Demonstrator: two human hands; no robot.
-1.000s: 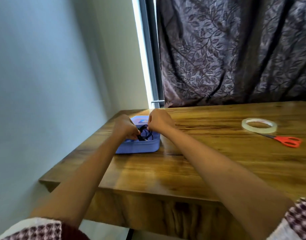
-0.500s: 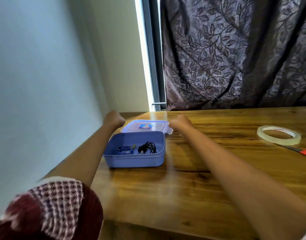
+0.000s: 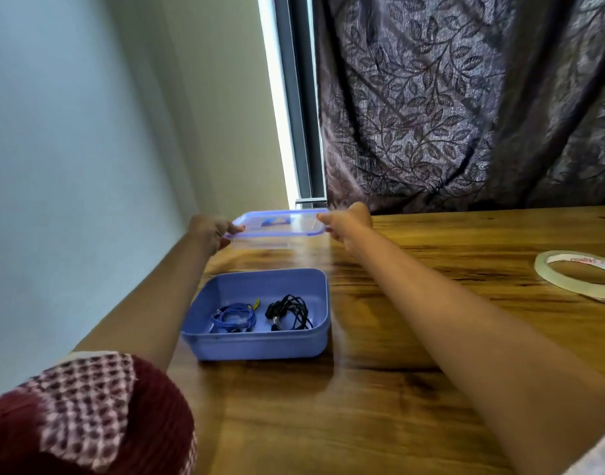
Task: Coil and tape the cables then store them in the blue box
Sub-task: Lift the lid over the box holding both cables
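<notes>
Closure stage: gripping the lid (image 3: 280, 226) by its ends with left hand (image 3: 210, 231) and right hand (image 3: 349, 222), probably needing square lowering onto the blue box (image 3: 259, 347).

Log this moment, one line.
left hand, right hand: grip clear blue-rimmed lid | open blue plastic box: coiled blue cable, coiled black cable

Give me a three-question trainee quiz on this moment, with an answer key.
1. Multiple choice: how many coiled cables lie in the blue box? A one, B two, C four.
2. Fill in: the left hand and the right hand each grip one end of the ____.
3. True or false: the tape roll lies inside the box.
Key: 1 B, a blue cable and a black cable. 2 lid. 3 false, it lies on the table.
</notes>
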